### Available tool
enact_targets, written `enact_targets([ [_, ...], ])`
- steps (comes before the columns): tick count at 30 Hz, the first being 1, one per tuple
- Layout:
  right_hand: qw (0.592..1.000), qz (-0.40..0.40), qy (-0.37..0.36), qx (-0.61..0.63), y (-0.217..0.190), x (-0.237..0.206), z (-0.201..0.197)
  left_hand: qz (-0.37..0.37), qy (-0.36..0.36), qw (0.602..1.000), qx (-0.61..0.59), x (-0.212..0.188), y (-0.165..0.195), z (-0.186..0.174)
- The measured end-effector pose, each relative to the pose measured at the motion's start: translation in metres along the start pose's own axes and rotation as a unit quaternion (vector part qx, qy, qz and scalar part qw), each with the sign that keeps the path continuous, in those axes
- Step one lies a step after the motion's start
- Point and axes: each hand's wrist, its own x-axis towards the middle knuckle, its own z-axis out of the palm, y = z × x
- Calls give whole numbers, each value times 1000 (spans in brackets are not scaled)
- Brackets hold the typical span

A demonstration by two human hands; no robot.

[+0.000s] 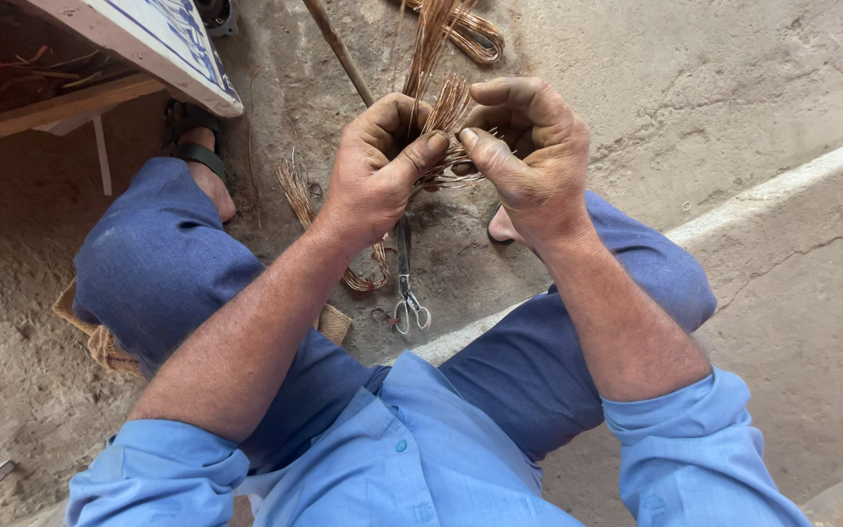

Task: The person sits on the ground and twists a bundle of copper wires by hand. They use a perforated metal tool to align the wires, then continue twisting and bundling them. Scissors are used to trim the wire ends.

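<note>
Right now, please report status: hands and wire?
Left hand and right hand both shut on copper wire bundle. Scissors on ground below, untouched. Nothing in the way.

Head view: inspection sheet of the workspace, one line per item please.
Surface: rough concrete floor with a pale painted line.
Job's things: bundle of copper wire strands, gripped by both hands.
Clutter: scissors on the floor between the knees; loose copper wire bunches and; a thin rod; burlap sacking under the person's left leg.
Grippers: left hand and right hand both closed on the strands, fingers pinching.
Cables: none beyond the copper wire.
Surroundings: wooden frame with a tiled panel at upper left.
</note>
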Motion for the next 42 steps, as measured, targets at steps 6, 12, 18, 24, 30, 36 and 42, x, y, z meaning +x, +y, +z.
enact_targets([
  [6, 1000, -9, 9, -15, 0, 1, 0, -6, 7, 1000, 16, 0, 2, 0],
  [12, 1000, 7, 0, 6, -2, 2, -1, -4, 10, 1000, -15, 0, 0, -2],
  [18, 999, -15, -28, 13, 1, 1, -4, -13, 6, 1000, -14, 0, -1, -1],
  [24, 1000, 5, 0, -4, -5, 0, -3, -26, -1, 999, -25, 0, 1, 0],
  [30, 1000, 23, 0, 20, -5, 1, 2, -13, -3, 1000, -4, 0, 3, -1],
  [36, 999, 26, 7, 18, -5, 1, 1, -8, 3, 1000, -13, 0, -1, -1],
  [42, 999, 15, 5, 46, -3, 2, 0, -7, 0, 1000, -21, 1, -3, -3],
])
